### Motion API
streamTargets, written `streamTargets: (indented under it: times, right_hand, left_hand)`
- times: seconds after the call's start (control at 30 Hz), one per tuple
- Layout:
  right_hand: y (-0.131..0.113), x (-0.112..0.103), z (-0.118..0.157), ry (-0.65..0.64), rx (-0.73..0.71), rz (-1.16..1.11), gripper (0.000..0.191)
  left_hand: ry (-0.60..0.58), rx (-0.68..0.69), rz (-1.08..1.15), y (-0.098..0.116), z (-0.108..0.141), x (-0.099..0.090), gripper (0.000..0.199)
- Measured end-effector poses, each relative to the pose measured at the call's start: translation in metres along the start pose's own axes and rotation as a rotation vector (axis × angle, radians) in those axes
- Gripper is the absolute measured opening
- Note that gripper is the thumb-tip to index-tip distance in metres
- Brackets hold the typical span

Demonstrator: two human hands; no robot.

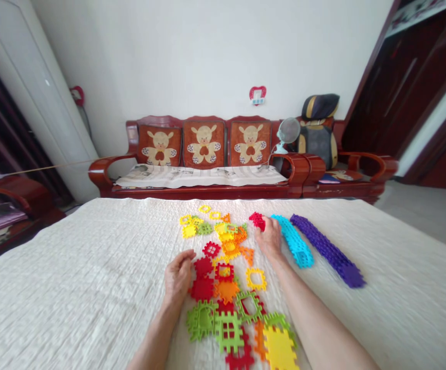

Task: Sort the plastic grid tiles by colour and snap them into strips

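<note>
Flat toothed plastic pieces in red, green, yellow and orange lie spread over the middle of a covered table. My right hand is closed on red pieces at the far side, just left of a long cyan row of pieces. A longer purple row lies further right. Beside the left edge of the pile, my left hand has its fingers curled next to a red square; whether it holds anything is hidden. Green pieces and a yellow square lie nearer.
The table wears a cream quilted cover. Behind it stands a wooden sofa with three bear cushions, a small fan and a chair with a dark backrest.
</note>
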State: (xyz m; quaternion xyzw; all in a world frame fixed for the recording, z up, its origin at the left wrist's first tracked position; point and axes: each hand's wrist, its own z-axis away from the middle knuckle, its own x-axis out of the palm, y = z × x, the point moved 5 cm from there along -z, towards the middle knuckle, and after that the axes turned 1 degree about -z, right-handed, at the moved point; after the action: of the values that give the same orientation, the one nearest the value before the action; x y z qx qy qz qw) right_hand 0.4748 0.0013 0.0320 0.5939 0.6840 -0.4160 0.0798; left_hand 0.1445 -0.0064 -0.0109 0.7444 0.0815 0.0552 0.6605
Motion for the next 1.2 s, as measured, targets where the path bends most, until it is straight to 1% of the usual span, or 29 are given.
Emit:
streamTargets:
  times: [0.07, 0.1, 0.17, 0.23, 0.3, 0.33, 0.4, 0.47, 0.53, 0.6, 0.63, 0.73, 0.9, 0.97, 1.0, 1.07, 1.13, 1.17, 1.2]
  right_hand:
    - [-0.021, -0.002, 0.002, -0.028, -0.135, -0.108, 0.034]
    - [-0.034, 0.000, 0.004, -0.073, -0.206, -0.165, 0.031]
    - [-0.065, 0.005, 0.013, -0.209, -0.340, -0.257, 0.027]
    - [-0.097, 0.011, 0.027, -0.361, -0.464, -0.298, 0.024]
    - [-0.121, 0.015, 0.041, -0.452, -0.535, -0.250, 0.021]
    - [-0.129, 0.016, 0.047, -0.477, -0.548, -0.202, 0.024]
    - [-0.137, 0.019, 0.056, -0.514, -0.550, -0.108, 0.031]
    - [-0.138, 0.022, 0.061, -0.550, -0.523, -0.050, 0.036]
    - [-0.132, 0.026, 0.061, -0.572, -0.460, -0.018, 0.043]
    - [-0.126, 0.029, 0.058, -0.569, -0.401, 0.001, 0.050]
    - [-0.124, 0.030, 0.057, -0.561, -0.390, 0.005, 0.051]
    - [-0.124, 0.029, 0.056, -0.524, -0.426, -0.018, 0.042]
    - [-0.130, 0.024, 0.054, -0.399, -0.460, -0.142, 0.032]
    - [-0.132, 0.023, 0.052, -0.373, -0.437, -0.223, 0.021]
    - [-0.132, 0.023, 0.050, -0.382, -0.413, -0.278, 0.014]
    - [-0.130, 0.024, 0.045, -0.439, -0.335, -0.414, 0.003]
    - [-0.120, 0.022, 0.035, -0.472, -0.209, -0.536, 0.004]
    - [-0.112, 0.019, 0.029, -0.450, -0.142, -0.567, 0.006]
    - [-0.102, 0.015, 0.023, -0.402, -0.085, -0.573, 0.009]
  left_hand:
    - [0.060, -0.033, 0.039, 0.001, 0.000, -0.003, 0.035]
    - [0.094, -0.046, 0.055, 0.002, 0.001, -0.005, 0.035]
    - [0.153, -0.062, 0.084, 0.004, 0.001, -0.008, 0.035]
    - [0.188, -0.071, 0.110, 0.004, 0.001, -0.009, 0.034]
    - [0.201, -0.079, 0.133, 0.003, 0.001, -0.010, 0.033]
    - [0.199, -0.080, 0.144, 0.002, 0.000, -0.009, 0.032]
    - [0.195, -0.087, 0.161, -0.001, -0.001, -0.008, 0.032]
    - [0.189, -0.088, 0.164, -0.005, -0.003, -0.007, 0.031]
    - [0.180, -0.082, 0.152, -0.008, -0.004, -0.006, 0.030]
    - [0.173, -0.073, 0.142, -0.009, -0.005, -0.006, 0.029]
    - [0.173, -0.072, 0.141, -0.009, -0.005, -0.006, 0.029]
    - [0.168, -0.073, 0.138, -0.009, -0.004, -0.005, 0.028]
    - [0.152, -0.057, 0.113, -0.011, -0.006, -0.006, 0.029]
    - [0.146, -0.053, 0.102, -0.013, -0.007, -0.006, 0.030]
    - [0.143, -0.050, 0.094, -0.013, -0.007, -0.006, 0.030]
    - [0.139, -0.041, 0.076, -0.013, -0.007, -0.006, 0.031]
    - [0.143, -0.036, 0.063, -0.013, -0.007, -0.007, 0.030]
    - [0.144, -0.035, 0.059, -0.013, -0.007, -0.007, 0.030]
    - [0.143, -0.034, 0.055, -0.013, -0.008, -0.007, 0.030]
